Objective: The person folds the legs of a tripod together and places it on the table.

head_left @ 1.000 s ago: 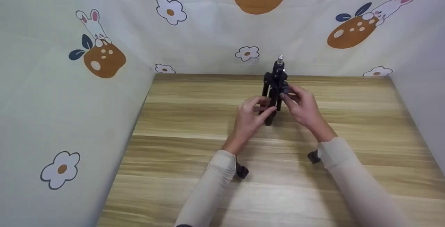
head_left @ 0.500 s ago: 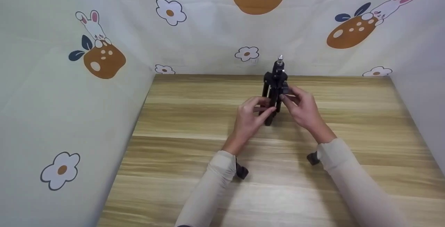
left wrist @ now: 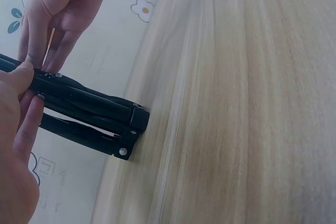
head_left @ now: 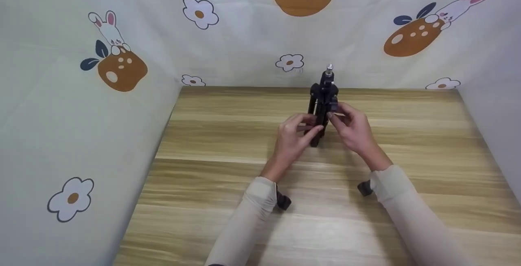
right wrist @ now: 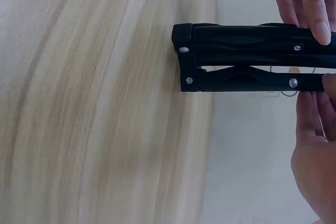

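Note:
A black light stand (head_left: pixel 325 91), its legs folded close together, stands near the back of the wooden table with a silver stud on top. In the head view my left hand (head_left: pixel 290 136) grips the lower legs between thumb and fingers. My right hand (head_left: pixel 355 129) pinches the stand's right side, just below a dark knob. The left wrist view shows the bracketed foot end (left wrist: pixel 128 129) of the stand at the tabletop. Narrow gaps separate the legs (right wrist: pixel 252 80) in the right wrist view, where rivets show and both hands hold from opposite sides.
Behind the table (head_left: pixel 203 143) hangs a pale cloth (head_left: pixel 244 34) printed with rabbits, orange fruit and flowers; it also covers the left side. A pale wall (head_left: pixel 496 95) borders the right. Small black blocks (head_left: pixel 283 202) sit under both wrists.
My right hand has shifted slightly left and down, and the stand's right leg has drawn in closer to the middle. My left hand keeps its grip in nearly the same place.

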{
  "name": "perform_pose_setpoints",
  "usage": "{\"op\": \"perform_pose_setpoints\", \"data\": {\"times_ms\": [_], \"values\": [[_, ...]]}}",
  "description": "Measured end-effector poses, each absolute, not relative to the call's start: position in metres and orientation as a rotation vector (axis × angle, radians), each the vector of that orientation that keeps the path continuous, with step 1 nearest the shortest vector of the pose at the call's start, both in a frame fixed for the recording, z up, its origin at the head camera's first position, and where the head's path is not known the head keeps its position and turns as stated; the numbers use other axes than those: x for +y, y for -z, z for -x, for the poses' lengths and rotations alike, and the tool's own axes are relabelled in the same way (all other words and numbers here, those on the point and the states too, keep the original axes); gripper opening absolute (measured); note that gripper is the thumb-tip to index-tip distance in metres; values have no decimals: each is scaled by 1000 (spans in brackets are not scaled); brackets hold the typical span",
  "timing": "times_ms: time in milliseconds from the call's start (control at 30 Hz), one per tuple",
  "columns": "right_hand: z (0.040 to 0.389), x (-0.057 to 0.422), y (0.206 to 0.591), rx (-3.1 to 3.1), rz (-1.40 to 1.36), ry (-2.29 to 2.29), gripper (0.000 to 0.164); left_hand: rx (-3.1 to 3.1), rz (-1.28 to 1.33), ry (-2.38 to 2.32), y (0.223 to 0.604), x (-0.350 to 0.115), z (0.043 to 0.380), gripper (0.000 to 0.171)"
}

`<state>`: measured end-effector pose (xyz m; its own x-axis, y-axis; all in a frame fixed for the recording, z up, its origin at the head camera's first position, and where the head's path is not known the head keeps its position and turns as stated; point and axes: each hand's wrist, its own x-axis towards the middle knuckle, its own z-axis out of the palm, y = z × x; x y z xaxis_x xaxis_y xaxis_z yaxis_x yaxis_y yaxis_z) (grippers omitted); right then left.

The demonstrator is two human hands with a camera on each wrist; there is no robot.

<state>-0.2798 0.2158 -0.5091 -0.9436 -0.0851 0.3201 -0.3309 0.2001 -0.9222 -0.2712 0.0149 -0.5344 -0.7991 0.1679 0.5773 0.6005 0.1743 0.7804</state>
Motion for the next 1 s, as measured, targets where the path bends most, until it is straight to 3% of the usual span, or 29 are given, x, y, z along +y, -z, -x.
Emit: {"op": "perform_pose_setpoints", "data": {"times_ms": [1000], "values": [[277,226,517,-2360,-390,-1818,25,-2122,723,1662,537,13,271,25]]}}
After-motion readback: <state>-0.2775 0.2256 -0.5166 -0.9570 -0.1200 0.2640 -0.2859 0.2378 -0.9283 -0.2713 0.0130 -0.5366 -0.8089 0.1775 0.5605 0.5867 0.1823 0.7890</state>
